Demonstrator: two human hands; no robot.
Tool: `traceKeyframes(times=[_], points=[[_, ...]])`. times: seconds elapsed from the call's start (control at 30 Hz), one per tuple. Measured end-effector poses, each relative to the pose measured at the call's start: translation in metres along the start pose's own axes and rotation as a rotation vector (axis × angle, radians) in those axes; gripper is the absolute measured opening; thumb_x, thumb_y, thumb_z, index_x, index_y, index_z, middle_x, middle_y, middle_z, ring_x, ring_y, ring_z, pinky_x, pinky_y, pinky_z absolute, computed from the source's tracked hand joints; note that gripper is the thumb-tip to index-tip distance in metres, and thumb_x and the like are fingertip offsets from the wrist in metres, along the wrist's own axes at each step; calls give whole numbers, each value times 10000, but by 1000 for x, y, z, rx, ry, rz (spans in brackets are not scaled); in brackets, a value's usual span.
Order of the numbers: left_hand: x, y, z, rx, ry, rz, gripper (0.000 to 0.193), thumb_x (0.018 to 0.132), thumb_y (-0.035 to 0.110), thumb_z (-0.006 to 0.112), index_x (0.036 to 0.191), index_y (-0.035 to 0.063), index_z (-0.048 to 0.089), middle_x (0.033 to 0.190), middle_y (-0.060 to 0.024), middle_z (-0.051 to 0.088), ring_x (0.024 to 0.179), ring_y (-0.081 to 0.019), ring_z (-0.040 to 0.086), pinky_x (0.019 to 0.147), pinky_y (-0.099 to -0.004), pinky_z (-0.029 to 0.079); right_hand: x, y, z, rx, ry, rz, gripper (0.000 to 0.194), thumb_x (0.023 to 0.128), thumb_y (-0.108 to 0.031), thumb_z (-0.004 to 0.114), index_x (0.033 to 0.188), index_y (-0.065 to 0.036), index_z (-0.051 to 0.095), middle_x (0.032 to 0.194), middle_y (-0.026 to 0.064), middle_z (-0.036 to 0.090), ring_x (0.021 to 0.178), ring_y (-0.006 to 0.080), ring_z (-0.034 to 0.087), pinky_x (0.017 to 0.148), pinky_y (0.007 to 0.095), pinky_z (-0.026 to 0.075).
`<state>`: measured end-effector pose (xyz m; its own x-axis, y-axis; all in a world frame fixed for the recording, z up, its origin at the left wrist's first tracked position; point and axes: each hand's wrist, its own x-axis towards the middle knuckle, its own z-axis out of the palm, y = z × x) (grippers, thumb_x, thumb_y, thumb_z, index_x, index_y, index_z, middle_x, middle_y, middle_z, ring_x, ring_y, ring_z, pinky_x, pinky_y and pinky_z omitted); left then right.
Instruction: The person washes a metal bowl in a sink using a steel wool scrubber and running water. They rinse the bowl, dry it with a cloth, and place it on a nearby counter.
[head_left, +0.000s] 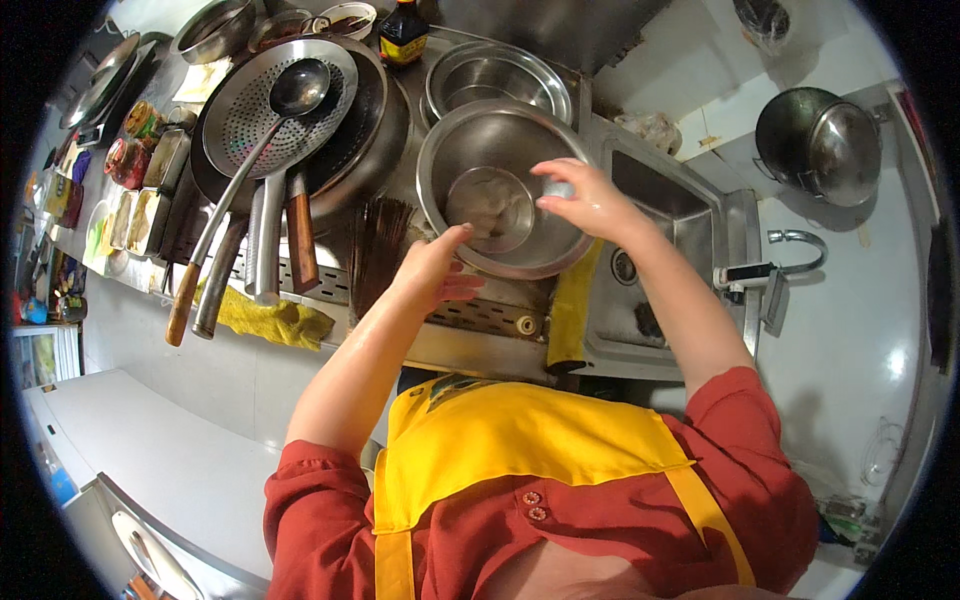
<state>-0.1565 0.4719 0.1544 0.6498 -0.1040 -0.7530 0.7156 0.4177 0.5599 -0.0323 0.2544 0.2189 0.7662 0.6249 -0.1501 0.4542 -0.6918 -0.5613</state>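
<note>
A large stainless steel bowl (502, 135) stands before me, tilted a little in view, with a smaller round area at its bottom that holds something pale, too unclear to name. My left hand (441, 271) is at the bowl's near left rim, fingers apart; whether it touches the rim I cannot tell. Above the bowl's right side is my right hand (581, 196), its thumb and fingers curved apart, with a pale, shiny patch between them that I cannot make out. Behind the bowl sit stacked metal basins (491, 56).
To the left, a perforated skimmer (225, 135) and a ladle (300, 86) lie across woks with protruding handles. A bamboo brush (379, 247) stands beside them. The sink (675, 195) and its faucet (806, 238) are at right; a yellow cloth (574, 307) hangs at the sink's edge.
</note>
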Motion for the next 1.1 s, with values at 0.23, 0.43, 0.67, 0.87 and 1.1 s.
traceKeyframes(times=[0.23,0.43,0.67,0.87,1.1], points=[[29,3,4,-95,-56,76,370,855,163,552,1092,-107,463,949,-209,579,757,-339,658,578,-428,596,67,12,97,-457,-375,189,391,772,-57,614,1163,-40,607,1245,237,488,1092,363,542,948,411,452],[30,-9,1,38,72,276,251,818,69,552,1003,-97,516,898,-163,570,722,-304,636,521,-415,599,96,23,158,86,-82,182,360,764,-123,628,1109,-17,631,1062,242,628,985,357,610,850,415,481],[-9,-12,1,9,95,321,294,820,68,535,1039,-124,500,886,-176,590,664,-296,648,503,-398,595,44,6,77,-874,-445,261,259,775,-155,620,1001,-52,693,1092,164,644,1011,306,620,818,459,489],[-61,-8,33,96,22,288,269,808,43,526,1030,-110,545,868,-173,609,665,-303,650,507,-364,592,38,-20,45,-1014,81,-86,297,769,-172,571,1046,-97,644,1021,106,607,990,272,567,851,432,463],[-85,-28,49,5,146,443,209,807,57,536,970,-74,530,753,-115,574,585,-241,630,398,-355,508,-48,-57,47,-277,-394,-338,244,732,-51,582,965,-27,649,1008,191,617,900,367,606,829,421,485]])
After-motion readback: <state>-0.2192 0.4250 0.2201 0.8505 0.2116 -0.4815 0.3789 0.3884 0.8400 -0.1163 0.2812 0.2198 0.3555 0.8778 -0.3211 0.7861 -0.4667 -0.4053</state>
